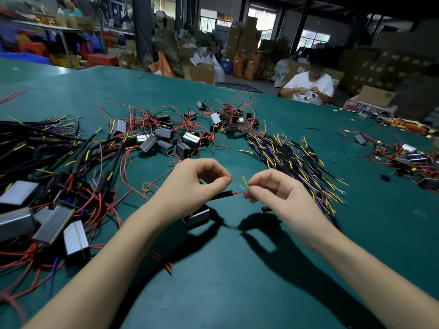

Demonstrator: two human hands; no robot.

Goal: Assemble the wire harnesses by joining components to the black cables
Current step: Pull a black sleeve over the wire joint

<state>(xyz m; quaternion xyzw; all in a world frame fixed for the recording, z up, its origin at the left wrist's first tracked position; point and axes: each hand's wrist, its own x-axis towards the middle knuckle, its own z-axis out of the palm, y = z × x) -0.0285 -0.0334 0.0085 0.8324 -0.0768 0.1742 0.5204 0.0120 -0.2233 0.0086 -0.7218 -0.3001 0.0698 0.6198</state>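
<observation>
Item: thin, limp red lead from the black sleeved cable, above the green tabletop, your left hand pinching the sleeve, your right hand closed on apparently bare, fragile strands—grip the insulation.

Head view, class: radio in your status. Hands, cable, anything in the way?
Left hand pinching black cable end. Right hand pinching thin coloured wires at the joint. Silver-black component on green table beneath. Nothing blocking.
</observation>
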